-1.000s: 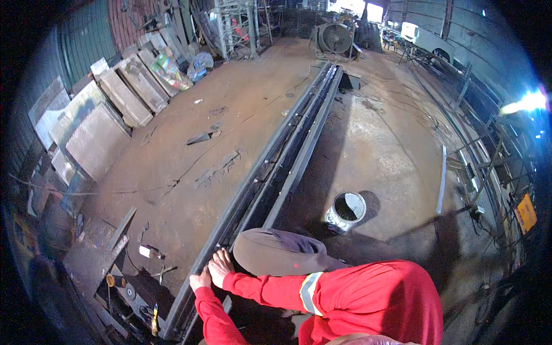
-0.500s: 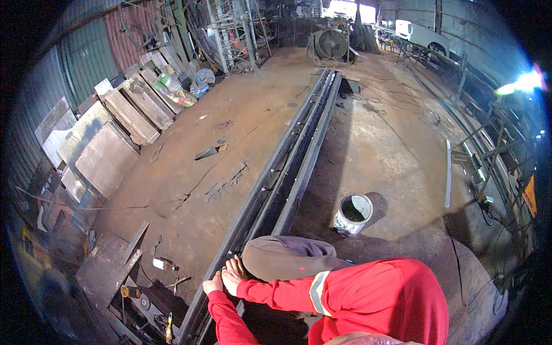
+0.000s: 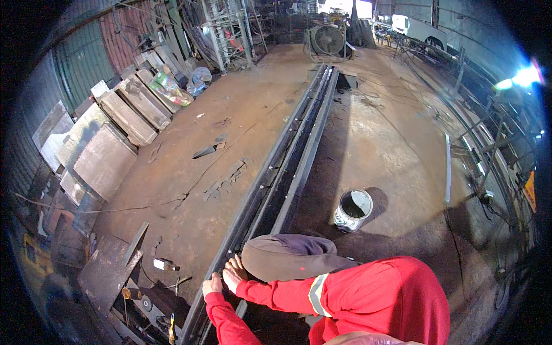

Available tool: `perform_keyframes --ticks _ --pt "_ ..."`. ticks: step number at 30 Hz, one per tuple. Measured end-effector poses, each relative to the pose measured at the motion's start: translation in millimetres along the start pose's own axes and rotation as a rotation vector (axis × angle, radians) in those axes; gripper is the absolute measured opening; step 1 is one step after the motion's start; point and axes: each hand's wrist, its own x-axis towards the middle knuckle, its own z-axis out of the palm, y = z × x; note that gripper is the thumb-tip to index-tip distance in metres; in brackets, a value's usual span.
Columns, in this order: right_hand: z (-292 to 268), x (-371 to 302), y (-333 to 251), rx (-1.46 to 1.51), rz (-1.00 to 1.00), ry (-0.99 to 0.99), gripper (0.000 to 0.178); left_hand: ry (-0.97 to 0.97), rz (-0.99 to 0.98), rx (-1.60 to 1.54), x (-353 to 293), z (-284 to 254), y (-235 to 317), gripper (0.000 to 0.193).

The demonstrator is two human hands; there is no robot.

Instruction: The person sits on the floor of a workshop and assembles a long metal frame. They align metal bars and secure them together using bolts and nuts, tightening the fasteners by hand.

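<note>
A long dark steel beam [image 3: 287, 167] lies on the rusty floor and runs from the bottom left to the far middle. Both my arms, in red sleeves, reach to its near end. My left hand [image 3: 212, 285] is curled over the beam's left flange. Just right of it, my right hand [image 3: 233, 271] rests on the beam with its fingers spread and nothing in it. My bent knee [image 3: 287, 257] in grey-brown trousers sits right behind the hands. The right sleeve carries a reflective band [image 3: 315, 294].
A white paint bucket [image 3: 352, 210] stands right of the beam. Rusty steel plates [image 3: 103, 155] lean along the left wall. A small bottle [image 3: 165, 264] and scrap pieces lie near the bottom left. A thin bar [image 3: 447, 167] lies at right, a large fan [image 3: 328, 40] far back.
The view has shifted a little as my head moved. Both hands stay at the same spot on the beam's near end.
</note>
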Motion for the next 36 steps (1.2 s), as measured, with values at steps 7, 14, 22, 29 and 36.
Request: perform_keyframes --ticks 7,14,22,29,36 --pt "-1.1 0.6 -2.8 0.007 -0.011 0.001 0.024 0.024 0.16 0.04 31.7 24.3 -16.2 0.062" --pt "-0.5 0.6 -3.1 0.011 0.006 -0.012 0.026 0.185 0.033 -0.136 24.4 29.3 -17.6 0.06" --pt "6.7 -0.1 -3.8 0.023 0.014 -0.048 0.028 0.145 -0.026 -0.077 14.9 17.5 -13.9 0.066" --pt "6.0 0.4 -1.5 0.019 0.009 -0.022 0.026 -0.061 0.058 -0.175 20.6 11.9 -17.1 0.061" --pt "0.9 3.4 -5.5 0.024 -0.005 0.016 0.023 0.087 0.093 0.019 46.8 27.4 -34.3 0.063"
